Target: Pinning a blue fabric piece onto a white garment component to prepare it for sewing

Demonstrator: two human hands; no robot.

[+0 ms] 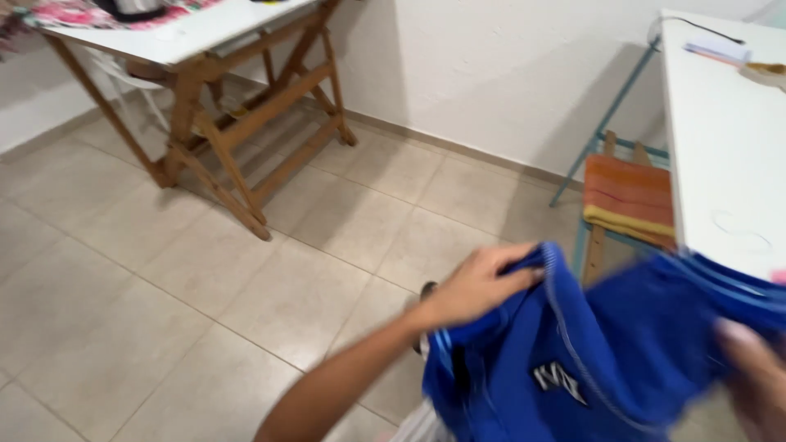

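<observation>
A bright blue garment [589,360] with thin white stripes and a small white emblem hangs bunched between my hands at the lower right. My left hand [479,282] grips its upper edge, fingers curled over the hem. At the right edge my right hand [757,372], blurred, holds the other side of the cloth. The garment's lower part runs out of the picture.
A white table [720,139] stands at the right, small items at its far end. A chair with an orange and yellow striped cushion [629,196] sits beside it. A wooden trestle table [205,106] stands at the upper left on the tiled floor [205,286].
</observation>
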